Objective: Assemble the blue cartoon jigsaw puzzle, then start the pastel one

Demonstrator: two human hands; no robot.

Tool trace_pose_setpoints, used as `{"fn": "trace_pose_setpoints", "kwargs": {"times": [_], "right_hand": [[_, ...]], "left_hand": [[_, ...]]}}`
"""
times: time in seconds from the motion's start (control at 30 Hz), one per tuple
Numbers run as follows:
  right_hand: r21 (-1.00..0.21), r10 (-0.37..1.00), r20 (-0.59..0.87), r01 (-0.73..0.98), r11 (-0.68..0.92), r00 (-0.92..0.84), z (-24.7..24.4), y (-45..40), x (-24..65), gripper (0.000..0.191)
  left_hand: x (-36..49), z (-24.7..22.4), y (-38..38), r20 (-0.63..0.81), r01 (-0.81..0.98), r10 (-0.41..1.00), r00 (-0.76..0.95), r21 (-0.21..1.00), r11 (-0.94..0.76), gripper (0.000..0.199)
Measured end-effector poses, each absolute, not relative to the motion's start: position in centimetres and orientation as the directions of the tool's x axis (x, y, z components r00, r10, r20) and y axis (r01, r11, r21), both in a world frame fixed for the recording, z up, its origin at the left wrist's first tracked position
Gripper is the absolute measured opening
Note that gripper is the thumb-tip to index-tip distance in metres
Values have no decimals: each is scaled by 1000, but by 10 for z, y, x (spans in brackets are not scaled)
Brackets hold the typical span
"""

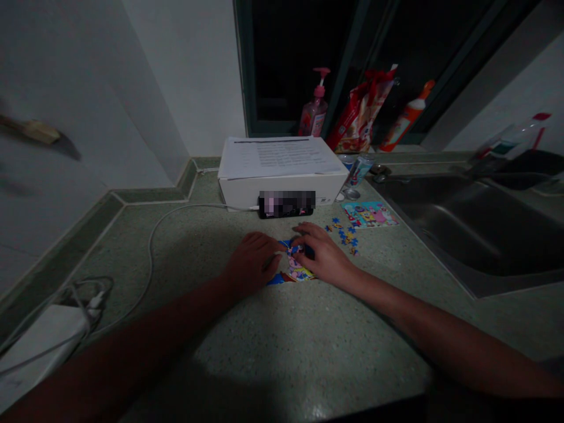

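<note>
A partly assembled jigsaw puzzle [299, 271] with a colourful cartoon picture and blue edges lies on the countertop between my hands. My left hand [252, 261] rests over its left side, fingers bent and the thumb apart from the index finger. From the right, my right hand [326, 254] reaches over the puzzle's upper part, thumb and index fingertips spaced apart on its surface. No loose piece shows in either hand. Several loose jigsaw pieces [348, 236] lie right of my right hand. Beyond them is a cartoon picture card [370, 214].
A phone [286, 212] with a charging cable [152, 235] leans against a white box [282, 164] behind the puzzle. Cans [361, 170] stand beside the box. At right is a metal sink [476, 223]; at lower left, a white power strip [48, 341]. Bottles line the windowsill.
</note>
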State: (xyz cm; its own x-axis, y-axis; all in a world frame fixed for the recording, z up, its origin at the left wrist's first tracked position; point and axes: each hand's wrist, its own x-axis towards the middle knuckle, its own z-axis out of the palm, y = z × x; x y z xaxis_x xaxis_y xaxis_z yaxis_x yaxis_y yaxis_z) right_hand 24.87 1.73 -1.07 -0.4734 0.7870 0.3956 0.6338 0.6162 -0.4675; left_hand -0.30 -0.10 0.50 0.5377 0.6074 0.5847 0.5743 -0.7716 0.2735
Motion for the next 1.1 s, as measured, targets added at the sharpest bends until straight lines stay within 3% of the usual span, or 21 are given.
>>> {"fn": "trace_pose_setpoints", "kwargs": {"times": [0.7, 1.1], "right_hand": [[-473, 788, 391, 631, 615, -475, -7, 16, 250, 20], [-399, 772, 421, 667, 629, -477, -3, 15, 252, 11]], "left_hand": [[-3, 4, -1, 574, 577, 614, 542, 277, -768, 14], [0, 2, 1, 503, 610, 640, 581, 251, -751, 17]]}}
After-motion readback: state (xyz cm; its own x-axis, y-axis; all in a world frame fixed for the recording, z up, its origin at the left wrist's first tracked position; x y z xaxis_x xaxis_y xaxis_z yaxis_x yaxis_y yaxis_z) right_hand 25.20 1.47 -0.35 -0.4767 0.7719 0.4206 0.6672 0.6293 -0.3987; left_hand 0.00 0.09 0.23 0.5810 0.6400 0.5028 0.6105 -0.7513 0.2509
